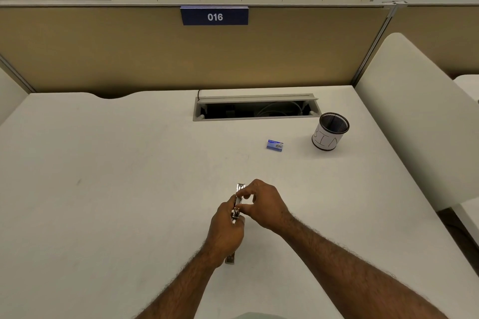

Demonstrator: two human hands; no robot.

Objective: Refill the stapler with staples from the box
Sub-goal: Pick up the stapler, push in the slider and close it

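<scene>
1. Left hand [225, 230] wraps the stapler [238, 204] body near the tabletop's [103, 189] front-middle; right hand [261, 204] pinches its upper metal part.
2. Stapler: probably rigid, smooth steel, moderately heavy; best held by its sides.
3. Mesh cup [329, 131]: toward the right-rear corner, clear of the work.
4. Staple box [274, 145]: small, light, likely crushable; just left of the cup, reach unobstructed.

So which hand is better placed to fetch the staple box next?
Probably the right hand: the staple box lies ahead on its side, and only its fingertips touch the stapler, while the left hand grips the body.
</scene>
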